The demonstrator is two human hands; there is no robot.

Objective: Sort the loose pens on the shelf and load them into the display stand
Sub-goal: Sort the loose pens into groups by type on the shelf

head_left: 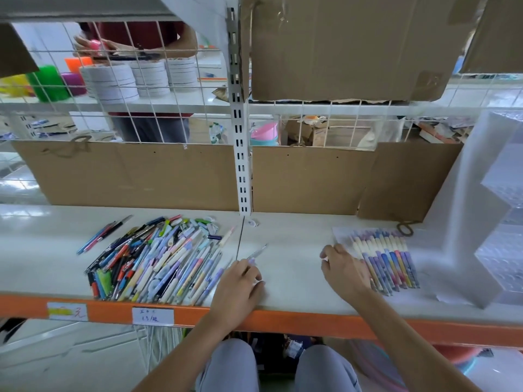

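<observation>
Left hand (239, 281) pinches a pen (257, 253) just right of the loose pen heap (158, 258) on the shelf (288, 250). Right hand (343, 267), fingers loosely curled and holding nothing visible, touches the sorted pen row (387, 261), further right of the heap beside the clear display stand (481, 222).

A single head-worn wide-angle camera looked forward and steeply down, close over the shelf (283, 239). Its orange front edge crossed the lower frame, with both forearms reaching in from below. Farther off, cardboard (141, 174) and wire mesh (119, 80) filled the upper half.
</observation>
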